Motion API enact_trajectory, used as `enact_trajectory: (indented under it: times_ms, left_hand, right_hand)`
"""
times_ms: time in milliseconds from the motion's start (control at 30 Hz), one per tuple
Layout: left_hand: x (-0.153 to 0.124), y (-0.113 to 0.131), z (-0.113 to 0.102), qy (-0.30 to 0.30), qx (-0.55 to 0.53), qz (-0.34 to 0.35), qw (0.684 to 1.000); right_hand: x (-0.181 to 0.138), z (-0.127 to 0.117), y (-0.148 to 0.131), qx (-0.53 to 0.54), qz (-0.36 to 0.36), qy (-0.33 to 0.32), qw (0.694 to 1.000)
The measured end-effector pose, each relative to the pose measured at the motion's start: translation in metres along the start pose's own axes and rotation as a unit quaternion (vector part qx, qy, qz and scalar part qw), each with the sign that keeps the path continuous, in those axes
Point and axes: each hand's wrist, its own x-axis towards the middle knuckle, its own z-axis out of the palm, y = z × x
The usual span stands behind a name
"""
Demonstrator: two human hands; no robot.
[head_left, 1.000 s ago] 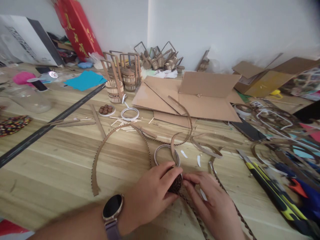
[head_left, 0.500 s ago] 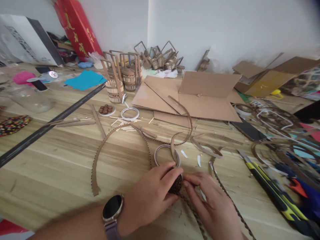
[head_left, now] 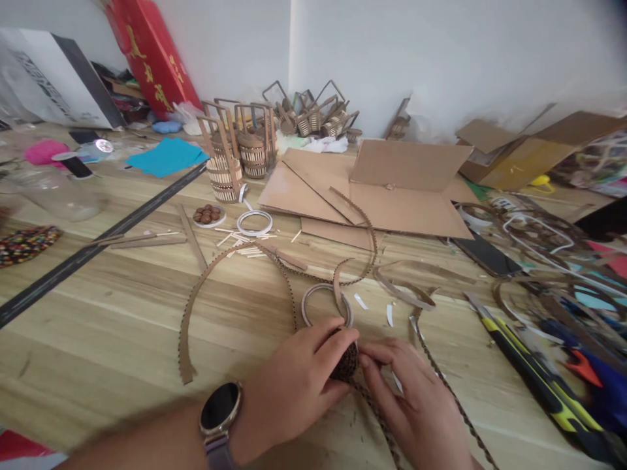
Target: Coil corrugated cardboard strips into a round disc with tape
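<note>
Where the wooden table lies nearest, a small rolled cardboard coil is gripped between both hands: the left hand, a watch worn on its wrist, is curled over it, and the right hand is pinched against its side. Just beyond, a tape ring and curved corrugated strips are seen. Farther back, flat cardboard sheets and small woven baskets are spread.

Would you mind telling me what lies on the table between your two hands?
In the head view, a small dark coil of corrugated cardboard sits between the left hand and right hand, pinched by both.
</note>
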Motion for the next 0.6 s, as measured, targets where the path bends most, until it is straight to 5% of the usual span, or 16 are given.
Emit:
enact_trajectory:
  times_ms: [600]
  left_hand:
    - [0.0008,0.0004,-0.0008,-0.002,-0.005,-0.003,1.000]
  right_hand:
    - [0.0020,0.0000,-0.0044,-0.005,0.012,0.017,1.000]
